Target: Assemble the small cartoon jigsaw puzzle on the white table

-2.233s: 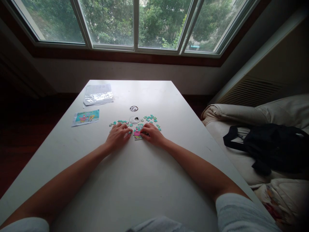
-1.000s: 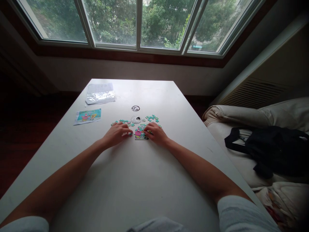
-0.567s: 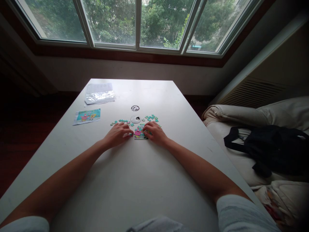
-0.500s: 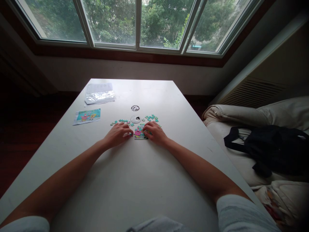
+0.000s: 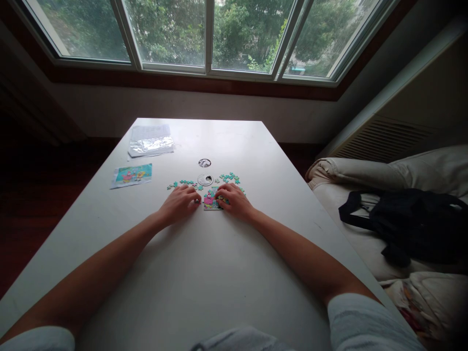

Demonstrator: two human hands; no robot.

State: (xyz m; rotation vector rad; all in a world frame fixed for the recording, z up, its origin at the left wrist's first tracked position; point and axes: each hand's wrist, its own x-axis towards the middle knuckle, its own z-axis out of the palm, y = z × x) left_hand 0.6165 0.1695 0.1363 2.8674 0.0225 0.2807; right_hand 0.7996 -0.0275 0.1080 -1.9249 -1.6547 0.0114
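A partly assembled jigsaw puzzle with pink, teal and yellow colours lies flat on the white table. Just off its left edge is my left hand, fingers curled and the thumb drawn in towards them; whatever they pinch is too small to make out. My right hand covers the right part of the puzzle, its bent fingertips and thumb close together over the surface. What lies under those fingers is hidden. Loose teal puzzle pieces are scattered behind the right hand, and more loose pieces lie behind the left.
Two round discs, one silvery and one darker, lie behind the puzzle. A colourful picture sheet and a clear plastic sleeve with papers are at the left. Right of the table, a black bag rests on a pale sofa.
My left fingertips have drawn slightly back from the puzzle's left edge, and the teal bit by them no longer shows. My right hand stays over the puzzle, barely shifted.
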